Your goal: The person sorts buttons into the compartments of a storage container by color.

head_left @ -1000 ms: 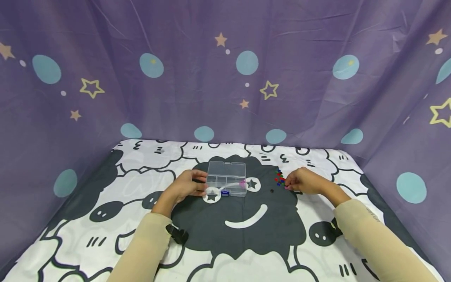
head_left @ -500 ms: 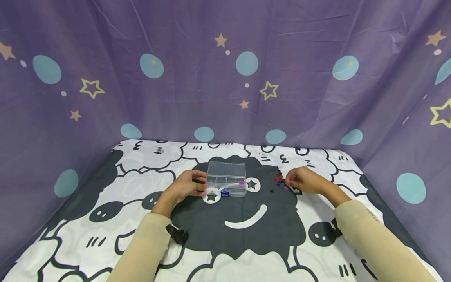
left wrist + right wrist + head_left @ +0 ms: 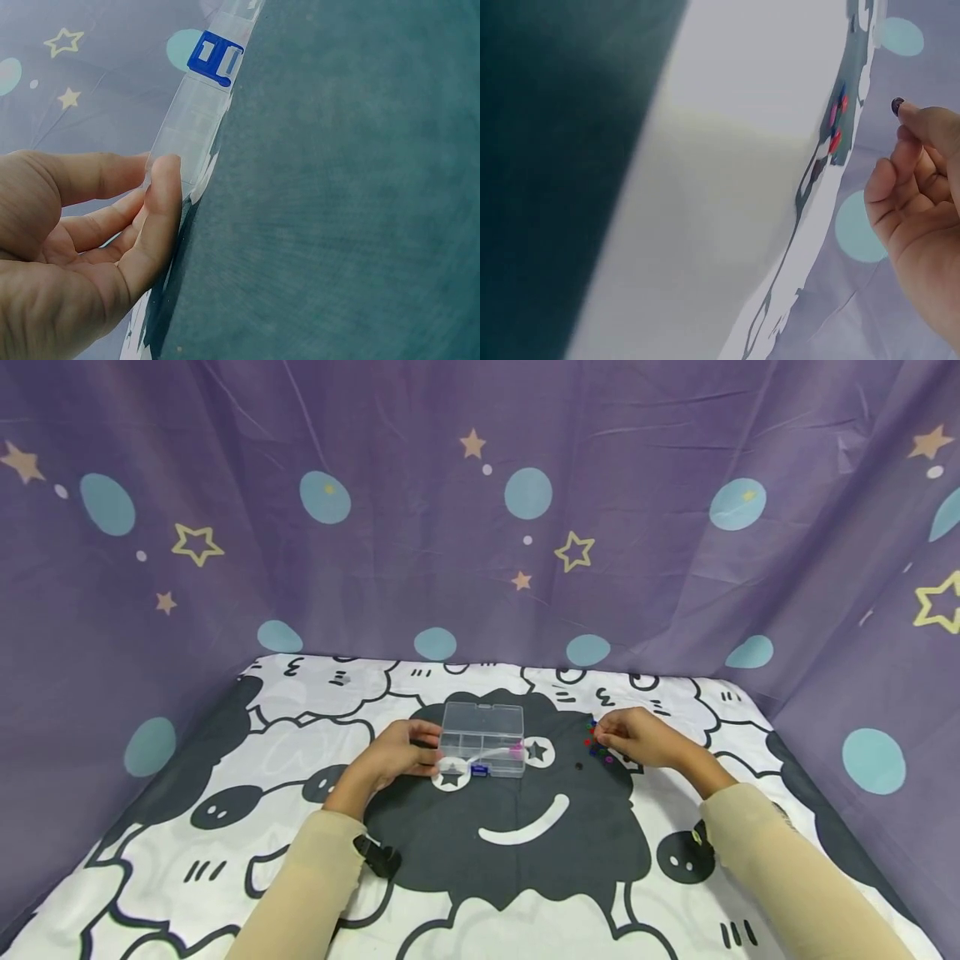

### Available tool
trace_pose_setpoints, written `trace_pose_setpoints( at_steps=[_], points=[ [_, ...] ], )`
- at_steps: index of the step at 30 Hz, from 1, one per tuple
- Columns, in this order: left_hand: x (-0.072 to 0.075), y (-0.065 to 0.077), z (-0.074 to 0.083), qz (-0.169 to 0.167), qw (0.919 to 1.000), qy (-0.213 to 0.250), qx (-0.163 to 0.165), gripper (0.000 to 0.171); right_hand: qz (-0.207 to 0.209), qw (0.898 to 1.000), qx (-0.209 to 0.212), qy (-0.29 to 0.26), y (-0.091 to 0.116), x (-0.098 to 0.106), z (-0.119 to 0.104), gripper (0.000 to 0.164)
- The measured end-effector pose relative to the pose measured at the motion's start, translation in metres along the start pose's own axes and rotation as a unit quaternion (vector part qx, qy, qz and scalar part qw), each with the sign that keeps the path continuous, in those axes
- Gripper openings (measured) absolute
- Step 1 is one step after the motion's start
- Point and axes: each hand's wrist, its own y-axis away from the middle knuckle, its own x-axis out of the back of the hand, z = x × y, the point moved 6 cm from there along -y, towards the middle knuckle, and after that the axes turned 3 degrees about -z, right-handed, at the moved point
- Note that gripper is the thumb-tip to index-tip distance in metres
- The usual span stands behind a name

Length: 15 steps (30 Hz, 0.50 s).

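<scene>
A clear plastic compartment box (image 3: 482, 720) lies with its lid tipped back on the dark patch of the printed cloth. My left hand (image 3: 401, 750) holds its left end, thumb and fingers at the corner (image 3: 166, 154). The blue latch (image 3: 215, 58) is on the front side, and something pink (image 3: 516, 748) shows in a right-hand compartment. Raised by the scattered pieces, my right hand (image 3: 637, 737) pinches a small dark round button-like piece (image 3: 898, 106) between thumb and forefinger. Beneath that hand lie several small red, blue, green and pink pieces (image 3: 588, 742), partly hidden by its fingers.
One dark piece (image 3: 579, 767) lies apart, nearer the box. The cloth (image 3: 517, 852) with sheep drawings covers the table. A purple curtain (image 3: 420, 568) hangs behind and at both sides.
My right hand has risen from the pieces and shifted slightly left, now with a dark piece pinched in its fingertips. The left hand and the box have stayed in place.
</scene>
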Motion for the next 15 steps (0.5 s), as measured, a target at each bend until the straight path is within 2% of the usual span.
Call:
trace_pose_setpoints(
  at_steps=[11, 15],
  points=[
    [-0.001, 0.000, -0.001, -0.003, 1.0000, 0.004, 0.000, 0.051, 0.012, 0.998, 0.039, 0.047, -0.021, -0.004, -0.018, 0.007],
    [0.000, -0.001, -0.002, -0.003, 1.0000, 0.004, 0.000, 0.051, 0.011, 0.998, 0.047, 0.043, -0.028, -0.008, -0.028, 0.008]
  ],
)
